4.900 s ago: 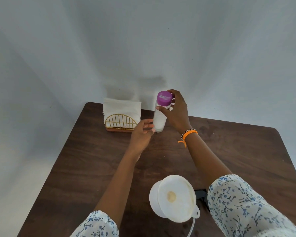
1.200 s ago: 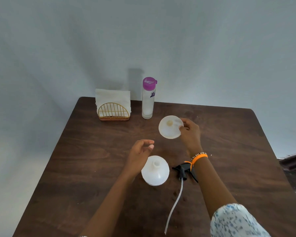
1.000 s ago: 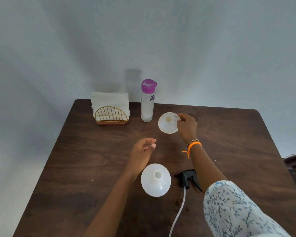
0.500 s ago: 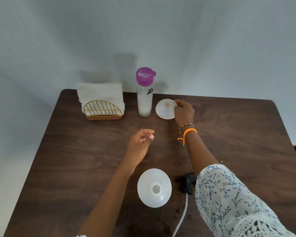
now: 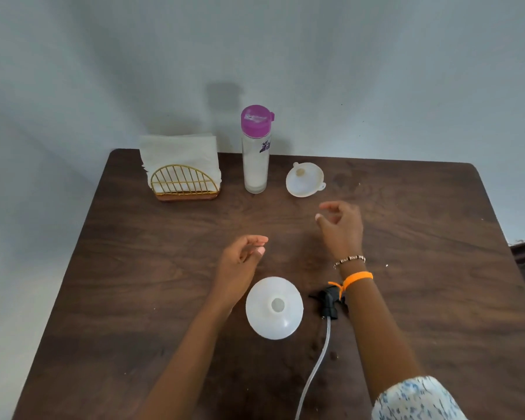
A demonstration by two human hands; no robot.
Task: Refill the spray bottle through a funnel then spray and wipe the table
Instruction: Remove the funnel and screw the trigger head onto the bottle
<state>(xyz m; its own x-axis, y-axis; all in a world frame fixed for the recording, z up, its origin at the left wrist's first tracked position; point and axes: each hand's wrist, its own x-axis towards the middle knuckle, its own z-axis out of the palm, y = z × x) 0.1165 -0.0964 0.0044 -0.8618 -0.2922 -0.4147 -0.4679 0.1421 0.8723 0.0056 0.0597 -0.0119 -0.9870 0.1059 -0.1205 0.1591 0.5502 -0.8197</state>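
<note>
Standing upright near the front middle of the dark wooden tabletop (image 5: 437, 237) is the spray bottle (image 5: 274, 307), a white, rounded plastic body seen from above, its neck open and uncapped. Just to its right lies the black spray head (image 5: 328, 301), off the bottle, with a clear tube (image 5: 314, 368) trailing from it toward the near edge. The white funnel (image 5: 304, 179) rests on the tabletop at the back, mouth tilted toward the camera, a small tab on its rim at the right. Just left of it stands a tall clear bottle (image 5: 255, 159) with a purple cap, holding white liquid for most of its height. Further left is a gold wire napkin holder (image 5: 185, 183) stuffed with white napkins.

Both hands hover over the tabletop, holding nothing. The left hand (image 5: 240, 262) hangs just behind and left of the spray bottle, fingers loosely curled, thumb side up. The right hand (image 5: 341, 227) is between the funnel and the spray head, apart from both, fingers relaxed and slightly bent toward the left; its wrist carries a beaded bracelet (image 5: 349, 259) and an orange band (image 5: 356, 277). A blue-flowered sleeve (image 5: 419, 400) shows at the bottom right.
</note>
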